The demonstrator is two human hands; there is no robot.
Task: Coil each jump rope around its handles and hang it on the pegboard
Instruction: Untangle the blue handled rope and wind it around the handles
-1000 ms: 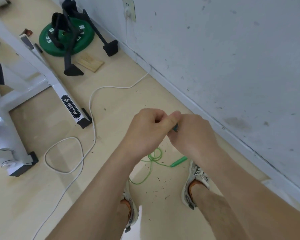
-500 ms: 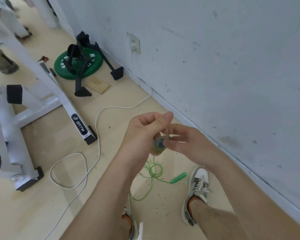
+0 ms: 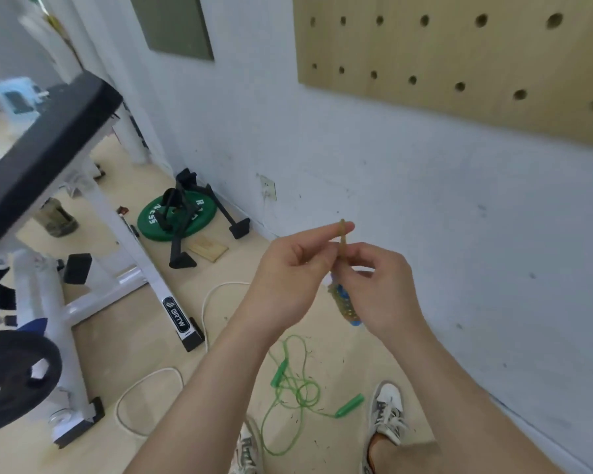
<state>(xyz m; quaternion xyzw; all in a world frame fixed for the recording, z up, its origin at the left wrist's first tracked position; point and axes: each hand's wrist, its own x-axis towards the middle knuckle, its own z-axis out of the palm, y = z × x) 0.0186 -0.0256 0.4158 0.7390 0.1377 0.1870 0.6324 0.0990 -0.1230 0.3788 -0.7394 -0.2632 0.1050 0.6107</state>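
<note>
A tan jump rope [image 3: 343, 304] is wound in a tight bundle around blue handles and hangs between my hands at chest height. My left hand [image 3: 290, 268] pinches the rope's loose tan end, which sticks up above my fingers. My right hand [image 3: 377, 285] grips the coiled bundle from the right. A green jump rope [image 3: 298, 391] lies loose and tangled on the floor between my shoes, its two green handles apart. The wooden pegboard [image 3: 459, 56] with rows of round holes hangs on the wall at the upper right; no pegs show in it.
A white weight bench [image 3: 48, 142] with a black pad stands to the left. A green weight plate [image 3: 177, 215] with a black stand lies by the wall. A white cable [image 3: 206, 302] loops across the floor. A black barbell plate [image 3: 11, 378] sits at the lower left.
My view has tilted up, bringing the pegboard into sight. My hands have lifted with the tan rope bundle, and the left hand now holds the loose end upright.
</note>
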